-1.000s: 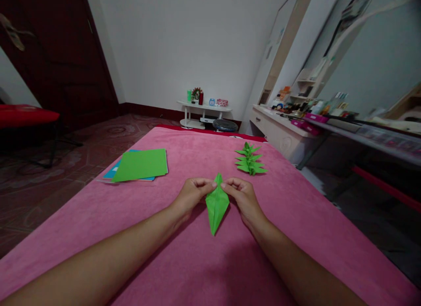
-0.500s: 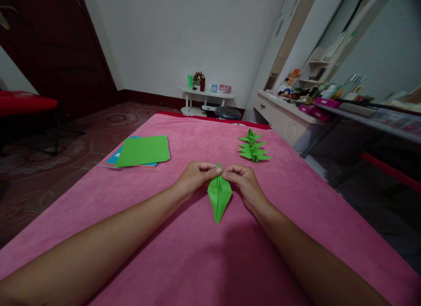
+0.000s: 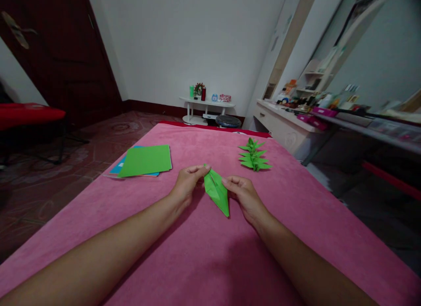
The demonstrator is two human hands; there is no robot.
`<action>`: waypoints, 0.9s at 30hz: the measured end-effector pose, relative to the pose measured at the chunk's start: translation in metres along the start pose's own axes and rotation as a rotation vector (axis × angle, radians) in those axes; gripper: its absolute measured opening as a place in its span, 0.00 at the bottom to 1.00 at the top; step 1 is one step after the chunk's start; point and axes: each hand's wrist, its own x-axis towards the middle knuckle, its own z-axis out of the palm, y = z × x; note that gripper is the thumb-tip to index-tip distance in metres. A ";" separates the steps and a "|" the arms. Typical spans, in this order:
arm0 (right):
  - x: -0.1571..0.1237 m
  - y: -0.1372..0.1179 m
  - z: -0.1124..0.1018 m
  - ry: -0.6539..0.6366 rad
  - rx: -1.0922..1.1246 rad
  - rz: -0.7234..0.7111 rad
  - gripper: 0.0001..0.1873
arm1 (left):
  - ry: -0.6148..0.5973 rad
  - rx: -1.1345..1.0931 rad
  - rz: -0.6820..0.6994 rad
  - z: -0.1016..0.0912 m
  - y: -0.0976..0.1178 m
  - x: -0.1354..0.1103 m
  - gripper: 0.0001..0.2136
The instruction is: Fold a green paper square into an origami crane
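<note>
A folded piece of green origami paper (image 3: 217, 192), shaped like a long diamond, is held above the pink cloth. My left hand (image 3: 190, 182) pinches its upper tip between thumb and fingers. My right hand (image 3: 242, 191) is closed on its right edge, thumb on top. The paper leans, its lower point towards the right. Beyond my right hand stands a row of several folded green paper cranes (image 3: 254, 156). To the left, a stack of paper sheets (image 3: 146, 160) lies flat, green on top with blue showing beneath.
The pink cloth (image 3: 184, 271) covers the surface under my arms. A white low table (image 3: 207, 102) with small items stands by the far wall. At right is a cluttered dresser (image 3: 286, 119); at left, a red seat (image 3: 31, 114).
The folded paper has turned from upright to slanted, its upper tip shifting left with my left hand. My right hand now grips farther down its edge. The view has tilted slightly up.
</note>
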 end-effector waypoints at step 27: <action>0.011 -0.010 -0.020 0.077 -0.275 -0.154 0.09 | -0.016 -0.001 0.108 -0.018 0.010 0.016 0.12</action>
